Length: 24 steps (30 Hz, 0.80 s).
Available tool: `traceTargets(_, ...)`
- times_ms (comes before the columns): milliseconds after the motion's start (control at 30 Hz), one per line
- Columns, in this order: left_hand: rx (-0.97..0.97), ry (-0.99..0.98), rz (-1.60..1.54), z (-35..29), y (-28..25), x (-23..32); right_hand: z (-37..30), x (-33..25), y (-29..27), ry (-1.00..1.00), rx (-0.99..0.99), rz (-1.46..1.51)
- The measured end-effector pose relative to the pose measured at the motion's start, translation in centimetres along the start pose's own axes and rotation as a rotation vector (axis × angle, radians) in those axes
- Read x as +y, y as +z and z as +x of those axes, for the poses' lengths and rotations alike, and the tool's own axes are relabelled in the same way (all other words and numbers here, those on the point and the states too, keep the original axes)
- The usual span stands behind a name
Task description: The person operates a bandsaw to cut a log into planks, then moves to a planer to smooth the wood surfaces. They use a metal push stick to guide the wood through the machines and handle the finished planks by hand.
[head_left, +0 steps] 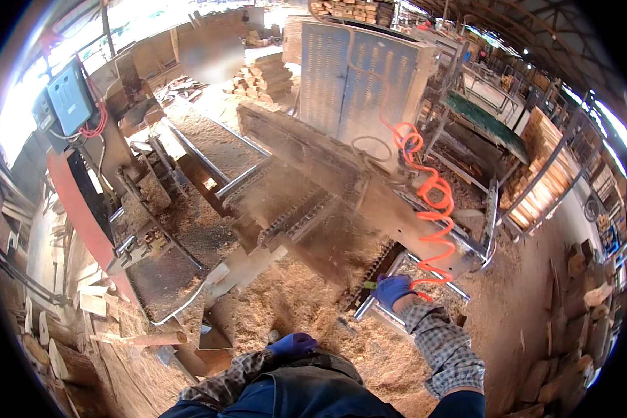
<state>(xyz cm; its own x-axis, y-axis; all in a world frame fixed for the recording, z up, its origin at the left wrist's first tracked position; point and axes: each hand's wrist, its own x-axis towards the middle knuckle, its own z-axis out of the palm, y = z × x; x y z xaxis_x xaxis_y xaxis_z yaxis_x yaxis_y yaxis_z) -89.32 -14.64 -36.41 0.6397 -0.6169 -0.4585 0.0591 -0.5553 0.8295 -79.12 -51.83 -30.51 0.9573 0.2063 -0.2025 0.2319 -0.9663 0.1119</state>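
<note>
My right hand (392,288), in a blue glove, is closed around the grip of an air blow gun fed by a coiled orange hose (430,209). Its small green tip points left at the sawdust-covered bed of a sawmill machine (292,209), where dust hangs in the air. My left hand (292,343), also blue-gloved, stays close to my body above the sawdust on the floor, fingers curled with nothing seen in them.
A red saw guard (76,209) and a grey control box (70,97) stand at the left. Behind the machine rises a blue perforated metal cabinet (355,70). Stacked lumber (265,73) sits at the back, wood offcuts (578,334) lie at right, sawdust heaps underfoot.
</note>
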Motion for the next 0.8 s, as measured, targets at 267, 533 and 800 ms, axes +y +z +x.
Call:
traceTargets(267, 0.009, 0.091, 0.148, -1.2, 1.9, 3.4, -5.4, 4.1, -2.0, 0.019, -0.12, 0.105)
traceTargets(533, 0.009, 0.254, 0.22, -0.3, 2.2, 4.3, 2.7, -7.9, -9.6, -0.217, 0.349, 0.234)
traceTargets(800, -0.063, 0.241, 0.134, 1.1, -1.1, 6.7, 14.4, -19.5, -18.5, -0.18, 0.565, 0.345)
